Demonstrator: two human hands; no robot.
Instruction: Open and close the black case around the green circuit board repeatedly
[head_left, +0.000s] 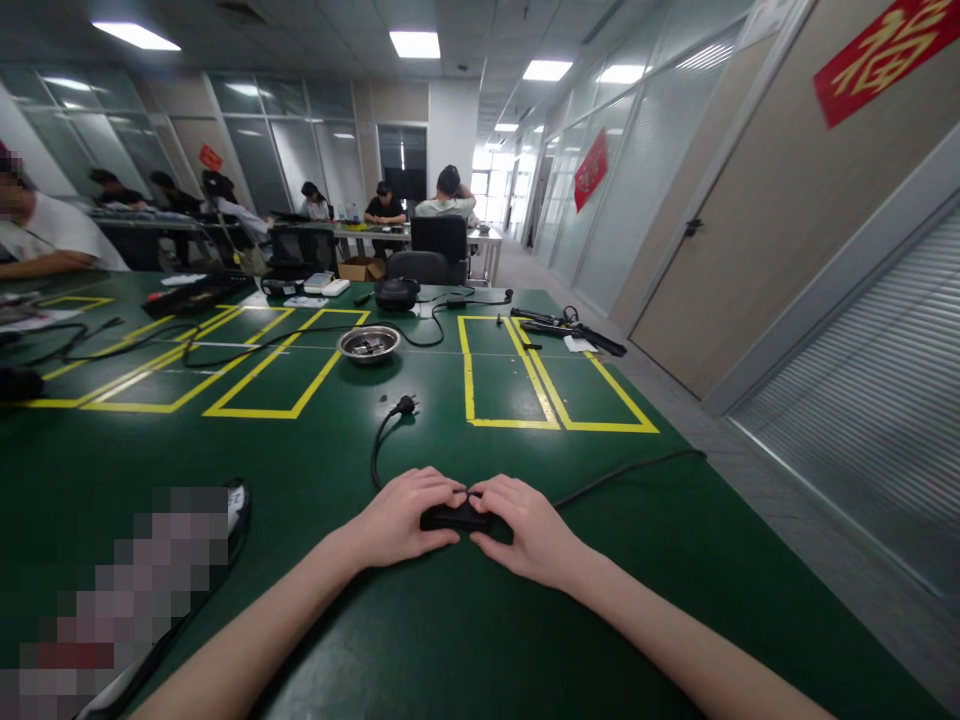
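Note:
A black power adapter [456,517] with cords at both ends lies on the green table [390,640] close in front of me. My left hand [411,515] is closed round its left end, fingers over the far side and thumb on the near side. Round the right end, my right hand [521,525] grips it in a similar way. From the left side a short cord curves away to a black plug [406,405] with its metal pins showing. Another black cord [630,466] runs off to the right, toward the table's edge. The fingers hide both ends of the adapter.
Farther back stands a metal bowl [369,345] holding small metal parts. Yellow tape [514,424] marks rectangles on the table. Black tripod-like gear [574,332] lies at the far right, a black case [397,293] at the back. Several people sit beyond; a blurred-out object lies left.

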